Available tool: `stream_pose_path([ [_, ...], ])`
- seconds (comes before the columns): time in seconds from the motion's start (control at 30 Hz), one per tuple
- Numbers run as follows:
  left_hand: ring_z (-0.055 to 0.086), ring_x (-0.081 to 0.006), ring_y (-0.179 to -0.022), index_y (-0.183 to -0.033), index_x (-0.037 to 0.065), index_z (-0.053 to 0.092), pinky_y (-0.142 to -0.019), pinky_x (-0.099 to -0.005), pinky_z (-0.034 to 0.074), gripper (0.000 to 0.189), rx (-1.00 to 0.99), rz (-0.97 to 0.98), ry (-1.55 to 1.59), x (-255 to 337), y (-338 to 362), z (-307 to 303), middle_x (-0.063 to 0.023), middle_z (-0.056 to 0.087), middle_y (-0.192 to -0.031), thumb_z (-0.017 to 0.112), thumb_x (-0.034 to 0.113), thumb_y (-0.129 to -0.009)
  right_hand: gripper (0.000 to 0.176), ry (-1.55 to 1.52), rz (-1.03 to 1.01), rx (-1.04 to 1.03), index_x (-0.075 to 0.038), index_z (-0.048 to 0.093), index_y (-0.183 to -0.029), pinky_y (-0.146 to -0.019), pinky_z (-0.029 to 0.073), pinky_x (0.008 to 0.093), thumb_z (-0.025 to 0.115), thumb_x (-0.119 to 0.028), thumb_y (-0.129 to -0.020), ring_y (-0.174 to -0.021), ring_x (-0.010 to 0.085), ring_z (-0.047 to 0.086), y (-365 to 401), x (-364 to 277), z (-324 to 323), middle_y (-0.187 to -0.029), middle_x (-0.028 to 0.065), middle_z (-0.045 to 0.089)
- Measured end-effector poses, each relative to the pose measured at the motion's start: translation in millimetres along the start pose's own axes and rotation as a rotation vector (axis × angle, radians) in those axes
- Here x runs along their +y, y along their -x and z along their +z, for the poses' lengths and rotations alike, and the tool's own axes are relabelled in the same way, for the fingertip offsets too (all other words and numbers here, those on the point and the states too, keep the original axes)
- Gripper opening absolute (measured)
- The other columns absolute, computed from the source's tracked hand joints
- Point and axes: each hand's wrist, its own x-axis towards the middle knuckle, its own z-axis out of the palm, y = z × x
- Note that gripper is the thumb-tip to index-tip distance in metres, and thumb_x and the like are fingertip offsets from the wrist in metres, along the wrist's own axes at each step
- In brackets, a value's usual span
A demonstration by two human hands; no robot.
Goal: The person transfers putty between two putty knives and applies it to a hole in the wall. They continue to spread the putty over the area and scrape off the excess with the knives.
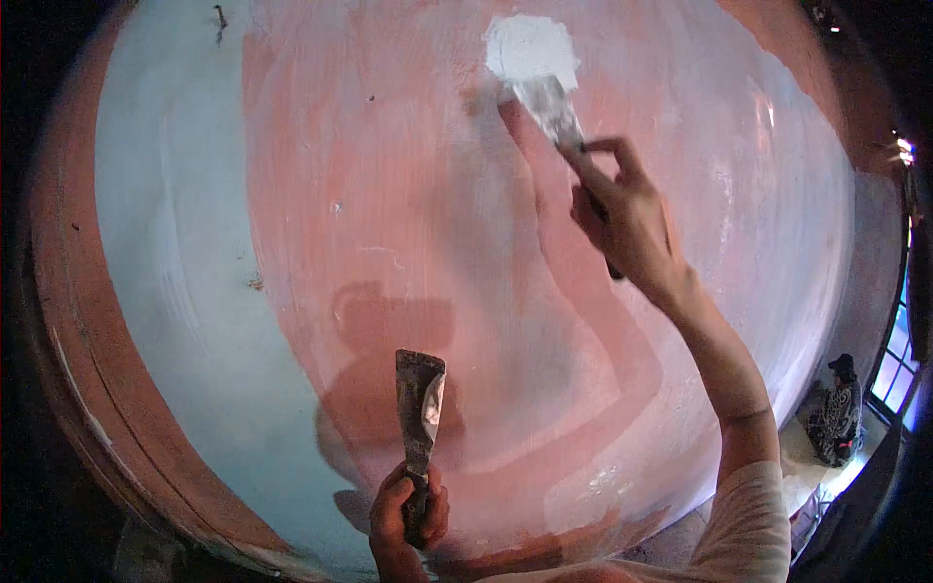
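My right hand [632, 228] is closed around the dark handle of a putty knife [549, 109], arm stretched up. Its metal blade, smeared white, rests at the lower edge of a round white patch of filler [530, 51] on the wall. Low in front of me, my left hand [410, 510] grips a second putty knife [420, 389] by its handle, blade pointing up. Dark residue covers that blade, with a pale lump along its right side. The wall [389, 194] before me is pinkish-red with streaky whitish areas.
A pale blue-green band [175, 214] runs down the wall's left side, bordered by reddish brown. Small holes and a rough chipped spot [256, 283] mark the surface. At the far right a person [838, 413] in a dark cap sits low near a bright paned window [892, 364].
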Motion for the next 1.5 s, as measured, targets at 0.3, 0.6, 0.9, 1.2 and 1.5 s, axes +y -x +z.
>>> stream_pose_path([
  [0.3, 0.037, -0.0161, -0.031, -0.096, -0.001, 0.048, -0.029, -0.0303, 0.034, 0.037, 0.003, 0.000, -0.042, -1.5, -2.4, 2.0, -0.0101, 0.044, -0.047, 0.051, 0.036, -0.092, 0.047, -0.094, 0.143, 0.028, -0.010, 0.056, -0.127, -0.062, 0.055, 0.0352, 0.061, 0.002, -0.082, -0.072, 0.0240, 0.066, -74.0, 16.6, 23.6, -0.115, 0.0157, 0.053],
  [0.6, 0.038, -0.0170, -0.030, -0.095, -0.002, 0.047, -0.029, -0.0312, 0.036, 0.039, 0.000, 0.026, 0.015, -6.7, -1.5, 2.6, -0.0106, 0.043, -0.046, 0.050, 0.037, -0.092, 0.046, -0.101, -0.019, 0.010, -0.004, 0.056, -0.124, -0.058, 0.055, 0.0301, 0.066, 0.003, -0.080, -0.073, 0.0172, 0.064, 55.8, -17.5, -24.3, -0.117, 0.0154, 0.053],
  [0.9, 0.034, -0.0164, -0.028, -0.098, 0.001, 0.044, -0.029, -0.0293, 0.033, 0.038, -0.051, 0.011, -0.024, -17.7, -39.1, 42.3, -0.0079, 0.039, -0.045, 0.038, 0.039, -0.097, 0.049, -0.379, -0.212, 0.035, -0.009, 0.060, -0.124, -0.060, 0.052, 0.0281, 0.066, 0.004, -0.078, -0.075, 0.0183, 0.061, 120.0, -18.6, 6.0, -0.113, 0.0173, 0.059],
  [1.2, 0.029, -0.0142, -0.024, -0.094, 0.004, 0.039, -0.023, -0.0279, 0.028, 0.032, -0.048, -0.006, 0.048, -36.1, -36.4, 65.6, -0.0053, 0.037, -0.042, 0.030, 0.035, -0.101, 0.059, -0.284, -0.439, -0.061, -0.019, 0.059, -0.127, -0.056, 0.055, 0.0261, 0.067, -0.005, -0.070, -0.073, 0.0127, 0.060, 155.8, -10.0, 13.5, -0.101, 0.0065, 0.059],
  [1.5, 0.031, -0.0143, -0.023, -0.089, 0.006, 0.039, -0.022, -0.0267, 0.028, 0.031, 0.131, 0.049, -0.092, -26.1, -34.4, 91.6, -0.0047, 0.037, -0.042, 0.029, 0.032, -0.101, 0.054, -0.303, -0.357, -0.042, -0.017, 0.064, -0.120, -0.046, 0.054, 0.0261, 0.070, -0.003, -0.069, -0.067, 0.0143, 0.061, 170.7, 21.5, -19.8, -0.092, 0.0098, 0.059],
])
